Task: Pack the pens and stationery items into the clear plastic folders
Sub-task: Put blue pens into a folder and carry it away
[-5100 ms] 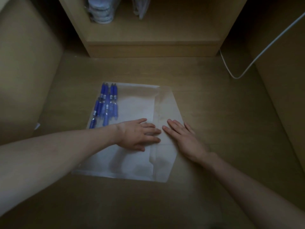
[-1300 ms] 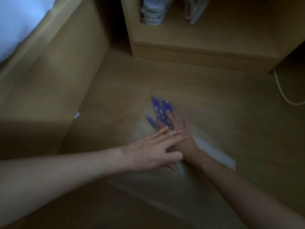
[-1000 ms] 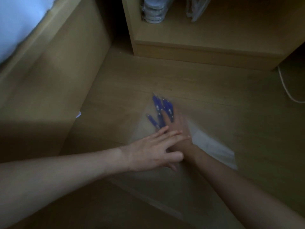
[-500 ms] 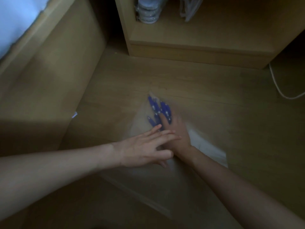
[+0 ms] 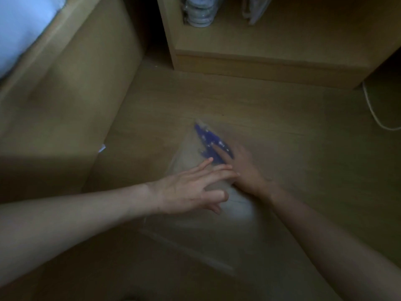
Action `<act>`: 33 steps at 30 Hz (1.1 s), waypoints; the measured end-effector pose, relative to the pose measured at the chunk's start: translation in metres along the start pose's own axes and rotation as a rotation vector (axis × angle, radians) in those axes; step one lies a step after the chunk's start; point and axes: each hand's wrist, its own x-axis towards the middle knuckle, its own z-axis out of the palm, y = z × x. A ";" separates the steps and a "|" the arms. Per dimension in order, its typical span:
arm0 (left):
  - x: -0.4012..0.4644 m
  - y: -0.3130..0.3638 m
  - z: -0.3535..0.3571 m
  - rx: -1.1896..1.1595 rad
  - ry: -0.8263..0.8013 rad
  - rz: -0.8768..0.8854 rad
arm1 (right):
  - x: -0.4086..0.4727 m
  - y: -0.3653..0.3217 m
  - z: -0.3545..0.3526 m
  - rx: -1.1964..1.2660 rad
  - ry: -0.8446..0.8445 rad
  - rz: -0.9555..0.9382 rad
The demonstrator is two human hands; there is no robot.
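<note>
The whole view is dim and smeared by motion. The pens [image 5: 211,142] show only as a blue blur, so their number cannot be told, and the right hand [image 5: 245,168] covers their near ends. The folder [image 5: 195,231] is hard to trace; its edges melt into the floor [image 5: 282,118], and the left hand [image 5: 191,192] hides part of it. Whether the pens lie inside or on top of it cannot be told. On the shelf [image 5: 282,44], a stack of round things [image 5: 200,13] and a clear bag [image 5: 255,9] are cut off by the top edge. The cable [image 5: 373,111] runs off at the right edge.
</note>
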 end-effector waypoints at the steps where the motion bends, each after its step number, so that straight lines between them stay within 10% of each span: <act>1: 0.000 -0.001 -0.002 0.000 -0.034 -0.005 | -0.003 0.006 0.000 -0.044 0.014 -0.041; 12: -0.006 0.011 -0.001 -0.134 -0.244 -0.075 | -0.021 -0.013 -0.001 -0.013 0.032 -0.113; 26: -0.004 0.007 -0.001 -0.020 -0.043 0.209 | -0.004 -0.058 -0.005 -0.276 -0.304 -0.031; 33: -0.009 0.002 0.007 0.049 0.008 0.169 | -0.014 -0.040 0.000 -0.108 -0.148 -0.027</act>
